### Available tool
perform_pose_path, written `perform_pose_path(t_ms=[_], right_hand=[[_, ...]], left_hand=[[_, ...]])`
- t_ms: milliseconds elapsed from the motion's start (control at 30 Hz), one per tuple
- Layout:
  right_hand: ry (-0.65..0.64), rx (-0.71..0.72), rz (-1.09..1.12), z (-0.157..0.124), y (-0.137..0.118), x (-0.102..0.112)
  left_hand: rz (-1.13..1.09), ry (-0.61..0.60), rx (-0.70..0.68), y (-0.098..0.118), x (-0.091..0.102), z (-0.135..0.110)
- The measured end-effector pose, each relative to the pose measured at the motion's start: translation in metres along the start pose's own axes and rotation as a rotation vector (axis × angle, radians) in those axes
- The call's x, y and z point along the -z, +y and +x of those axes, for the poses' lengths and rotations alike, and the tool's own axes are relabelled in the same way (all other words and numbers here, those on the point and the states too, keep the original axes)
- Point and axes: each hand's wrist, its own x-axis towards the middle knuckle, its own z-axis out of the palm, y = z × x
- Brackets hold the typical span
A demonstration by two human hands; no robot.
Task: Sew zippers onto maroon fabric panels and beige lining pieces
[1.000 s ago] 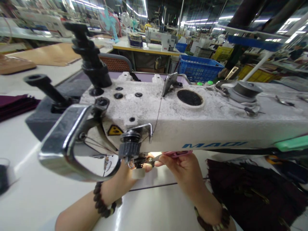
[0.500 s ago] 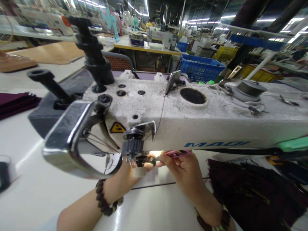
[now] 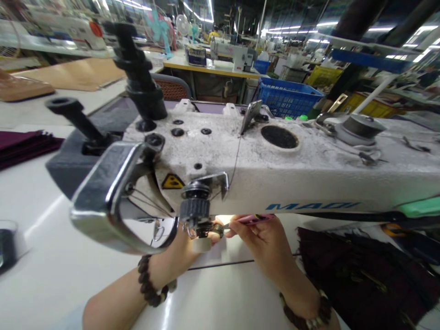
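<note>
1. A small round metal bobbin case (image 3: pixel 217 230) is pinched in the fingers of the left hand (image 3: pixel 179 254), just beneath the arm of the white sewing machine (image 3: pixel 220 151); part of that hand is hidden by the tension knob (image 3: pixel 195 209).
2. A pink-handled tool (image 3: pixel 256 219) is clasped in the right hand (image 3: pixel 267 240), its narrow metal tip pointed at the bobbin case; whether they touch cannot be told.
3. Both hands are held close together over the white table (image 3: pixel 220 298).
4. Dark maroon fabric (image 3: pixel 360 279) is laid to the right of the right hand, and a maroon fabric stack (image 3: pixel 24 147) is placed at the far left.
5. Beyond the machine, a blue plastic basket (image 3: pixel 288 100) is seen.
</note>
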Motion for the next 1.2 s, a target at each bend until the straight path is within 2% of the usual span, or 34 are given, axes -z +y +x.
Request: perform_pose_path(t_ms=[100,367,533,733,833,1067,1200], right_hand=[[-0.012,-0.02,0.031,0.0,0.002,0.001],[0.005,-0.047,0.022,0.0,-0.001,-0.001],[0.059,-0.024,-0.037,0.001,-0.008,-0.004],[0.062,-0.029,-0.047,0.001,-0.006,-0.005],[0.064,-0.036,-0.059,0.001,-0.005,-0.004],[0.116,-0.101,-0.069,-0.003,-0.006,-0.008],[0.162,-0.126,-0.036,-0.007,-0.004,-0.013]], left_hand=[[-0.023,0.007,0.012,0.0,0.001,0.0],[0.013,0.027,-0.071,-0.007,0.001,-0.001],[0.079,0.121,-0.081,-0.01,-0.004,-0.001],[0.076,0.291,-0.169,-0.034,-0.015,0.006],[0.138,0.3,-0.186,-0.041,-0.017,0.006],[0.244,0.321,-0.173,-0.035,-0.017,-0.002],[0.302,0.345,-0.218,-0.031,-0.016,-0.005]])
